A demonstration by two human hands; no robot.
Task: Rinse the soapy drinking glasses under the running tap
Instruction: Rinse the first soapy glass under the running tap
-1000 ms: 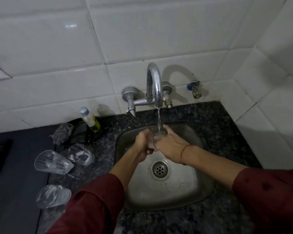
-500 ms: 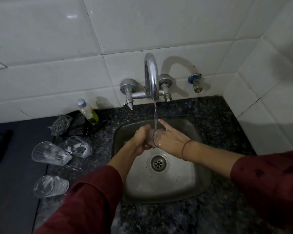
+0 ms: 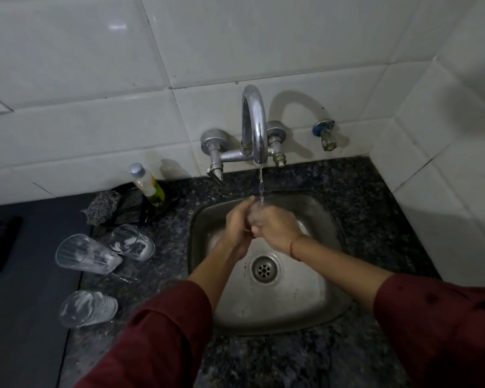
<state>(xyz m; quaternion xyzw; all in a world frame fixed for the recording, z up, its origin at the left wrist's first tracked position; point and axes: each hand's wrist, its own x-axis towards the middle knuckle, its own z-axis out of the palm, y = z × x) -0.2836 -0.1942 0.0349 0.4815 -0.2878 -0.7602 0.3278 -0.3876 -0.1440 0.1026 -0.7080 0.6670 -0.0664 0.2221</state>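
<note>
Both hands meet under the running tap, above the sink.
The left hand and right hand are pressed together at the 12 o'clock end of the basin, directly beneath the water stream. The fingers of both hands curl inward against each other. Motion blur hides whether they are clamped on a glass, so this cannot be told. Three soapy glasses lie on the speckled counter at 9 o'clock of the sink: the second glass just beside the first, the third glass apart at 8 o'clock. A bottle leans at 10 o'clock beside a scrub pad; its yellow-green label is too small to read.
</note>
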